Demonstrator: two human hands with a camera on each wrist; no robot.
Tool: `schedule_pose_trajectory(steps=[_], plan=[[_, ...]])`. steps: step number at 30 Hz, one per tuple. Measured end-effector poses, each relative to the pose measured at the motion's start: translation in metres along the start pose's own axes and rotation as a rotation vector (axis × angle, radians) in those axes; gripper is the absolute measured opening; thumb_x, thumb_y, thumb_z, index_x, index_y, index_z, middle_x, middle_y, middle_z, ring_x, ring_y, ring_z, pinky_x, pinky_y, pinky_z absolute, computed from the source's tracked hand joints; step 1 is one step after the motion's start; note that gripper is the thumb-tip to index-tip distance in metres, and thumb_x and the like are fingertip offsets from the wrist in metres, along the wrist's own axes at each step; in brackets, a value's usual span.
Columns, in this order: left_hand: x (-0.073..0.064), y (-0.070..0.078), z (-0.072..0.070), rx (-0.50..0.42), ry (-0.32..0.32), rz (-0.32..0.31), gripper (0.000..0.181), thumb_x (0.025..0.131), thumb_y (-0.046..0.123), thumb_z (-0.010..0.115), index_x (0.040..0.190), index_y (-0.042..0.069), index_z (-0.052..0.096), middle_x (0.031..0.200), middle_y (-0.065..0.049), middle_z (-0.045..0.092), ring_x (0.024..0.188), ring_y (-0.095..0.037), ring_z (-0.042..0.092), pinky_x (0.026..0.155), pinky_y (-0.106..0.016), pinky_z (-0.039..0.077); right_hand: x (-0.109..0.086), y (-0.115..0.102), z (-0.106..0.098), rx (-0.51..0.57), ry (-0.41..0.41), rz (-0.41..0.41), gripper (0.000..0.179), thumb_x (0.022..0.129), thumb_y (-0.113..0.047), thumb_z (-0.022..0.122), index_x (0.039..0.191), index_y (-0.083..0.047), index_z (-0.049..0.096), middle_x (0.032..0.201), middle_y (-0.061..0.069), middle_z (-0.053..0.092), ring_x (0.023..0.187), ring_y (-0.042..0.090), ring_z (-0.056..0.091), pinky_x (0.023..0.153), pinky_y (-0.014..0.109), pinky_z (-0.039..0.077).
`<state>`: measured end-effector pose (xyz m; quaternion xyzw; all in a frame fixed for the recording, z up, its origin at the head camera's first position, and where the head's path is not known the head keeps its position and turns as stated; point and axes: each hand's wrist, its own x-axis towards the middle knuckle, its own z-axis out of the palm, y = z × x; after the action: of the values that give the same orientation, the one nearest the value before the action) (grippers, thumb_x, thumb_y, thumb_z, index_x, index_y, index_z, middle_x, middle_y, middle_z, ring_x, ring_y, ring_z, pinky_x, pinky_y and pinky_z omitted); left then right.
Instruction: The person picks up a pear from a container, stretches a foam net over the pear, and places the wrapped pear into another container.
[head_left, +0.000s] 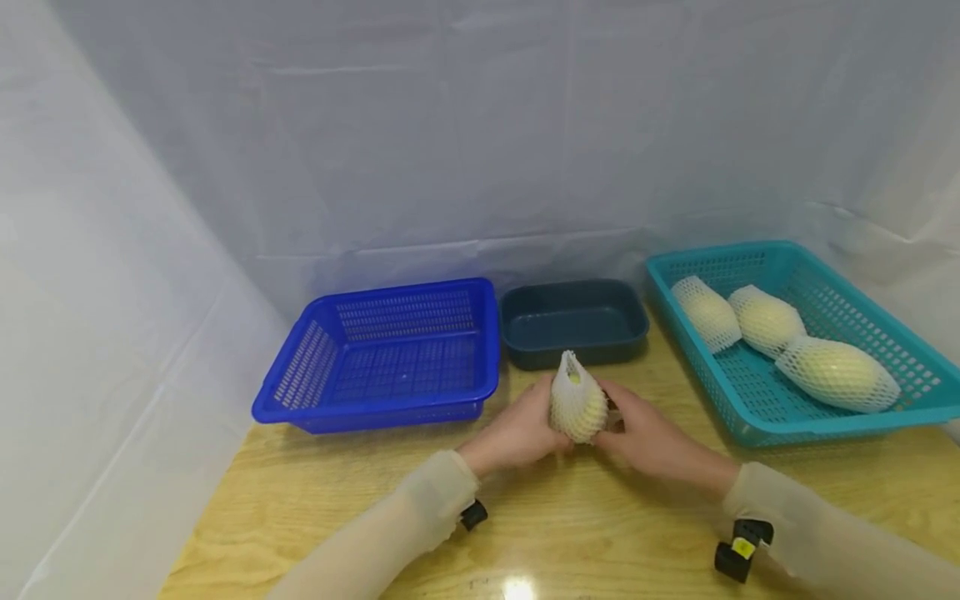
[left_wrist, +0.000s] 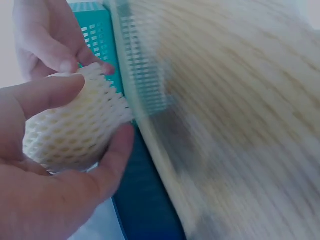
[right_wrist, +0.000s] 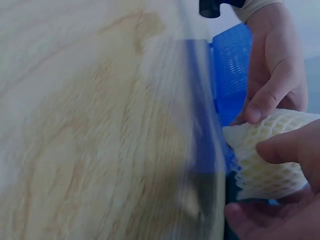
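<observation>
Between both hands, above the wooden table, is a pale yellow fruit in a white foam net (head_left: 577, 410). Its kind cannot be made out under the mesh. My left hand (head_left: 525, 427) grips it from the left side, with thumb and fingers curved around the net (left_wrist: 75, 125). From the other side my right hand (head_left: 643, 429) holds it, thumb on the mesh (right_wrist: 275, 155) and fingers beneath. In the head view the net's loose end points up, with a gap that shows some yellow.
A blue basket (head_left: 408, 408) sits on the left of the wooden table (head_left: 540, 517). A dark teal tray (head_left: 573, 358) stands behind the hands. At right, a turquoise basket (head_left: 720, 392) contains three netted yellow fruits (head_left: 840, 372). White sheeting (head_left: 450, 125) hangs behind.
</observation>
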<state>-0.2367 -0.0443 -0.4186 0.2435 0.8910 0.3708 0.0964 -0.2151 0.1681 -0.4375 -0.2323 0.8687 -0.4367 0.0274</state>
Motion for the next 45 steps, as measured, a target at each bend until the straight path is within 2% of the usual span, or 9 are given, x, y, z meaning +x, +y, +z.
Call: schedule_pose_trajectory(steps=[3,7,10,14,25,32,37,42,45], plan=[[-0.001,0.003,-0.003,-0.022,0.041,0.000,0.091,0.072,0.005,0.083,0.150,0.005,0.035,0.136,-0.010,0.057,0.119,-0.019,0.057,0.104,-0.036,0.047,0.000,-0.005,-0.003,0.096,-0.003,0.002,0.071,0.094,-0.012,0.070,0.155,-0.006,0.032,0.146,0.020,0.050,0.125,0.036,0.056,0.094,0.044,0.054],[-0.002,0.004,-0.003,-0.039,0.055,-0.006,0.093,0.073,0.006,0.083,0.151,0.009,0.034,0.136,-0.008,0.057,0.119,-0.018,0.057,0.102,-0.037,0.048,0.000,-0.008,-0.005,0.184,-0.002,-0.004,0.071,0.094,-0.002,0.067,0.155,-0.006,0.031,0.151,0.020,0.044,0.133,0.037,0.050,0.099,0.041,0.052],[-0.003,0.005,-0.003,-0.059,0.057,0.000,0.091,0.073,0.006,0.084,0.151,0.010,0.035,0.135,-0.008,0.058,0.119,-0.018,0.057,0.102,-0.037,0.048,0.000,-0.009,-0.005,0.227,-0.007,-0.016,0.072,0.093,0.006,0.063,0.155,-0.003,0.030,0.154,0.022,0.040,0.137,0.038,0.045,0.102,0.038,0.049],[-0.004,0.005,-0.002,-0.069,0.063,0.005,0.091,0.073,0.008,0.084,0.150,0.010,0.037,0.136,-0.008,0.058,0.119,-0.018,0.057,0.103,-0.038,0.047,-0.001,-0.008,-0.006,0.260,-0.007,-0.019,0.072,0.091,0.010,0.061,0.155,-0.001,0.029,0.154,0.024,0.039,0.136,0.040,0.045,0.098,0.033,0.051],[-0.005,0.005,-0.002,-0.121,0.063,-0.008,0.089,0.072,0.004,0.083,0.150,0.009,0.040,0.137,-0.010,0.060,0.122,-0.022,0.058,0.106,-0.039,0.046,-0.002,-0.008,-0.005,0.256,0.004,-0.017,0.072,0.091,0.012,0.061,0.155,-0.001,0.030,0.151,0.025,0.042,0.131,0.040,0.049,0.091,0.029,0.053],[-0.005,0.004,-0.002,-0.170,0.056,-0.016,0.087,0.074,0.005,0.084,0.150,0.010,0.042,0.138,-0.010,0.059,0.123,-0.024,0.057,0.104,-0.042,0.047,-0.004,-0.007,-0.007,0.233,0.008,0.004,0.069,0.092,0.003,0.066,0.152,0.001,0.033,0.139,0.025,0.052,0.115,0.032,0.059,0.085,0.029,0.055],[-0.006,0.004,-0.003,-0.193,0.043,-0.019,0.091,0.080,0.013,0.082,0.156,0.014,0.034,0.143,-0.009,0.055,0.126,-0.022,0.056,0.103,-0.039,0.048,-0.003,-0.005,-0.010,0.311,-0.030,0.033,0.073,0.094,-0.001,0.067,0.154,0.002,0.027,0.144,0.027,0.046,0.122,0.037,0.055,0.089,0.029,0.054],[-0.008,0.007,-0.005,-0.172,0.034,-0.015,0.090,0.081,0.016,0.081,0.156,0.015,0.031,0.142,-0.009,0.055,0.124,-0.020,0.057,0.099,-0.035,0.050,-0.002,-0.005,-0.012,0.305,-0.033,0.049,0.076,0.093,-0.005,0.069,0.155,0.001,0.026,0.145,0.027,0.046,0.125,0.039,0.054,0.090,0.028,0.054],[-0.008,0.011,-0.007,-0.220,0.006,-0.022,0.092,0.079,0.014,0.081,0.156,0.014,0.031,0.141,-0.008,0.055,0.121,-0.019,0.057,0.099,-0.036,0.050,-0.002,-0.006,-0.012,0.317,-0.034,0.041,0.079,0.093,-0.007,0.072,0.156,0.002,0.025,0.144,0.028,0.048,0.123,0.036,0.057,0.089,0.027,0.055]])
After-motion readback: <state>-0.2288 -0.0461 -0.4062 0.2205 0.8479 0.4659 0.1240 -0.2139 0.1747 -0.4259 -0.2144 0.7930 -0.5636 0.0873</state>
